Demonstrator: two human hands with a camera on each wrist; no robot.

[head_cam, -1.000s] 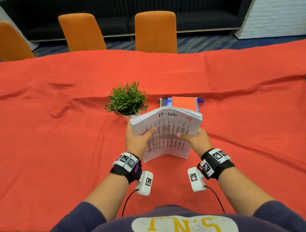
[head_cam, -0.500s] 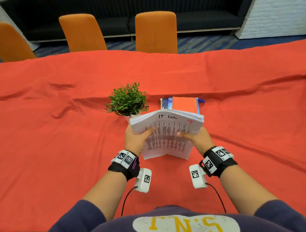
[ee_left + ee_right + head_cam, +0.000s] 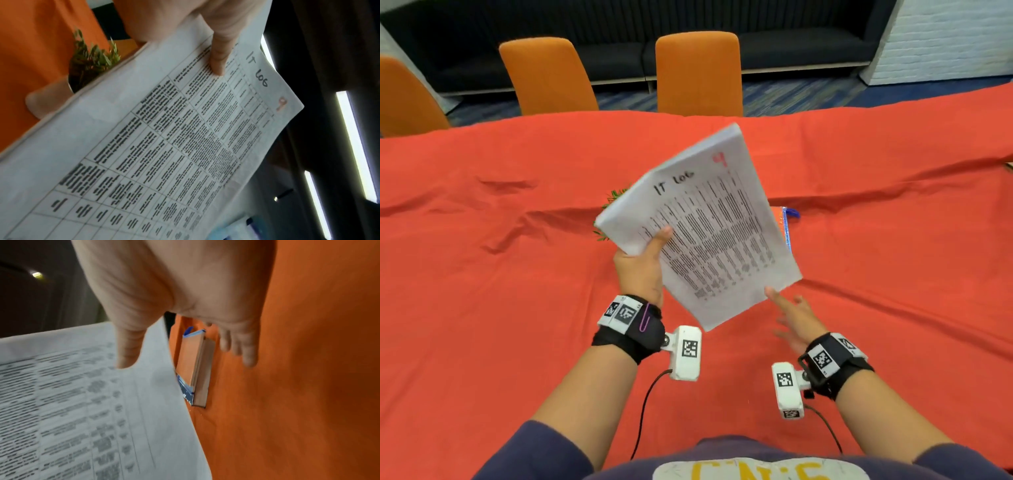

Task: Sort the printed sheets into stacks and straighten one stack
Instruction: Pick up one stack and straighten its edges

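Head view: the left hand (image 3: 641,270) pinches the stack of printed sheets (image 3: 705,222) at its left edge, thumb on top, holding it tilted up off the red tablecloth (image 3: 482,308), probably so the top page can be read. The right hand (image 3: 792,320) hangs spread and empty just beside the stack's near corner.

Left wrist view: the thumb (image 3: 219,61) presses on the page headed "IT LOG"; a small plant (image 3: 92,60) peeks from behind.

Right wrist view: loose fingers (image 3: 238,345), nothing held; an orange notebook (image 3: 191,360) lies on the cloth beyond the paper's edge.
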